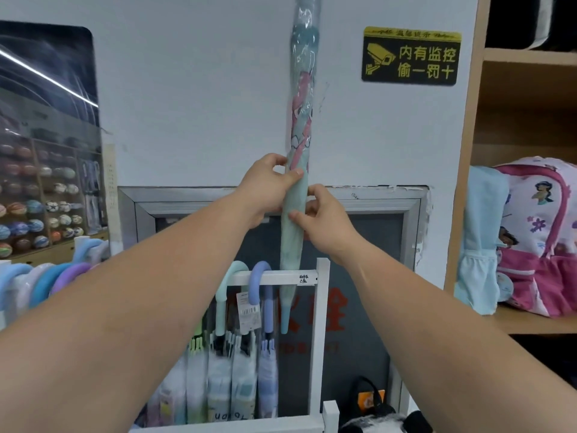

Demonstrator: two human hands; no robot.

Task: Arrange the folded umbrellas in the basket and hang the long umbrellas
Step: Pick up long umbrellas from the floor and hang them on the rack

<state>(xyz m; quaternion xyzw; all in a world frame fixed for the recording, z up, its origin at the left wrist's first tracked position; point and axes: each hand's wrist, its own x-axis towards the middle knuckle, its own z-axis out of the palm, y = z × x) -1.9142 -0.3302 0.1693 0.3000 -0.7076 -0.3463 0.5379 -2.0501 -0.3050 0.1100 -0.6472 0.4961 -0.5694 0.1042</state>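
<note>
A long pale-green umbrella (299, 120) in clear wrap, with a pink print, stands upside down in front of the white wall, its tip (284, 323) pointing down behind the white rack bar (281, 278). My left hand (268, 185) grips its shaft from the left, and my right hand (324, 223) holds it just below from the right. Two long umbrellas hang on the bar by a mint hook handle (232, 276) and a lilac hook handle (259, 281). The held umbrella's handle is out of view above.
More curved handles (46, 279) line a rail at the left. The rack's white post (320, 332) stands right of the tip. A wooden shelf (530, 320) at the right holds a pink backpack (540, 235). A black-and-white soft item (381, 420) lies bottom right.
</note>
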